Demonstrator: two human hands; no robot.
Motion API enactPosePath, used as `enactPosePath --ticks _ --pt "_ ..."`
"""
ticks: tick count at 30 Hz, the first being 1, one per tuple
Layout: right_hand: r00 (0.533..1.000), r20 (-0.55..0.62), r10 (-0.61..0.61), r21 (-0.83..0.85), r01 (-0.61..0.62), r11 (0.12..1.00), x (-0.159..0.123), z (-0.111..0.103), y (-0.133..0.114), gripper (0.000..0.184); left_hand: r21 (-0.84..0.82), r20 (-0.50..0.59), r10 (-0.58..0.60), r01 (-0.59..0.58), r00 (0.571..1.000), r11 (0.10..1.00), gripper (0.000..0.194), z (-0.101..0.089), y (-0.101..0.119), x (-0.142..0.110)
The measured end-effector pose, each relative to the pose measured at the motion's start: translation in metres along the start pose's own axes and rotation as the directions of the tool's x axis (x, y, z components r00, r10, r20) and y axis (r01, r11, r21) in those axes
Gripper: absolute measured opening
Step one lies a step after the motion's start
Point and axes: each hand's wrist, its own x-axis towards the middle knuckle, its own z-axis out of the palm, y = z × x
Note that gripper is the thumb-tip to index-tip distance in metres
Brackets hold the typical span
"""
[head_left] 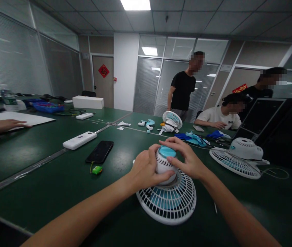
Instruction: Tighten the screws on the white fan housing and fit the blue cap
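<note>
My left hand (pixel 144 170) is closed around the motor housing (pixel 161 165) of the white fan (pixel 170 215); my right hand (pixel 187 159), half curled, grasps its blue cap (pixel 167 151).

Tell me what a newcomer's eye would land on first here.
Probably the nearest white fan on the green table, with the left grip and right grip around its blue-topped housing. Next, the green trinket by the black phone, left of the fan. Farther back, a red diamond sign on the door.
</note>
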Motion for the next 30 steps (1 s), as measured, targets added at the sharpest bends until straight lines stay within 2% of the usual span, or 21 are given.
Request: enactPosePath --ticks 5,8,12,14,19,23,27,30 --pt "0.999 -0.018 -0.039 0.064 0.040 0.997 -0.003 0.003 0.002 0.042 -0.009 0.023 0.001 0.000 1.000 1.000 0.076 -0.002 0.001 0.000" --pt "0.998 -0.036 -0.051 0.042 0.052 0.998 -0.005 0.006 0.003 0.043 -0.009 0.023 0.006 -0.006 1.000 1.000 0.076 -0.002 0.000 -0.001" --pt "0.994 -0.105 -0.012 0.063 0.019 0.998 -0.008 0.013 0.006 0.042 -0.046 0.047 -0.002 0.004 0.999 0.999 0.073 -0.005 0.000 0.000" --pt "0.990 -0.142 0.020 0.096 -0.006 0.995 -0.008 0.016 0.007 0.039 -0.102 0.070 0.007 0.001 0.998 0.995 0.066 -0.010 0.002 0.003" --pt "0.983 -0.183 0.025 0.105 -0.006 0.994 -0.005 0.021 0.006 0.035 -0.332 0.012 -0.075 0.075 0.997 0.940 0.022 -0.023 0.010 0.015" --pt "0.974 -0.223 0.039 0.120 -0.013 0.993 -0.006 0.027 0.005 0.038 -0.333 -0.061 -0.129 0.101 0.990 0.937 0.019 -0.025 0.013 0.027" --pt "0.957 -0.268 0.110 0.162 -0.068 0.984 -0.012 0.031 0.007 0.043 -0.365 0.016 -0.114 0.112 0.993 0.924 0.016 -0.028 0.009 0.038" --pt "0.956 -0.228 0.182 0.262 -0.120 0.958 -0.022 0.030 0.007 0.054 -0.360 0.061 -0.124 0.138 0.990 0.923 0.018 -0.031 0.005 0.041"
